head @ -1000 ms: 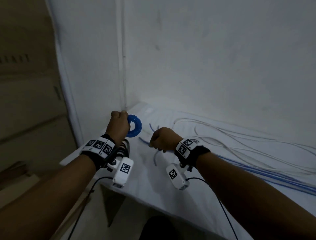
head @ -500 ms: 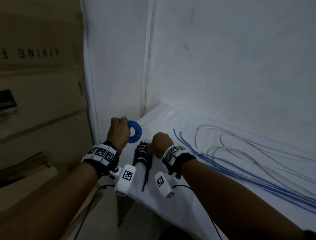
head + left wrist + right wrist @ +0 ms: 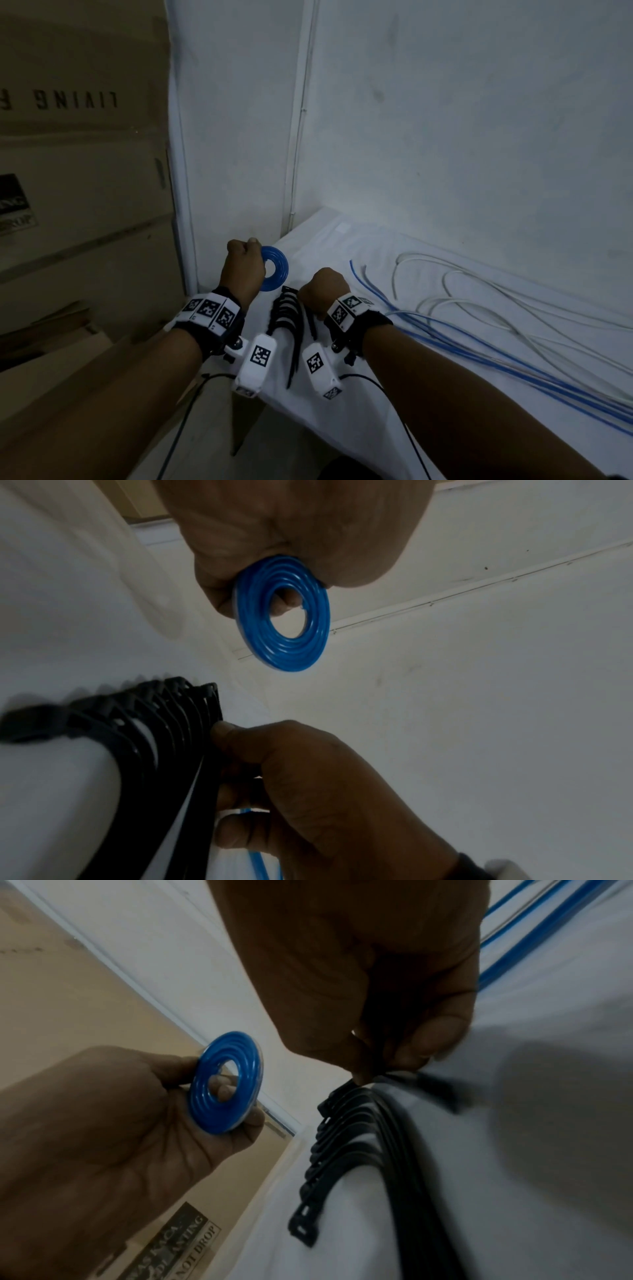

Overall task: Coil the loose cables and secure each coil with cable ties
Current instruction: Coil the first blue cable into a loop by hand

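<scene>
Blue coil in one hand, a cable tie pinched in the other.

The left hand point(image 3: 244, 263) gripped the flat blue coil point(image 3: 274, 273), held upright above the table's corner. The right hand point(image 3: 323, 289) pinched one black tie at the top of the bundle of cable ties point(image 3: 291, 315) lying on the white table point(image 3: 376, 394). Loose blue cables point(image 3: 462, 349) and white cables point(image 3: 479, 294) lay spread to the right.
</scene>
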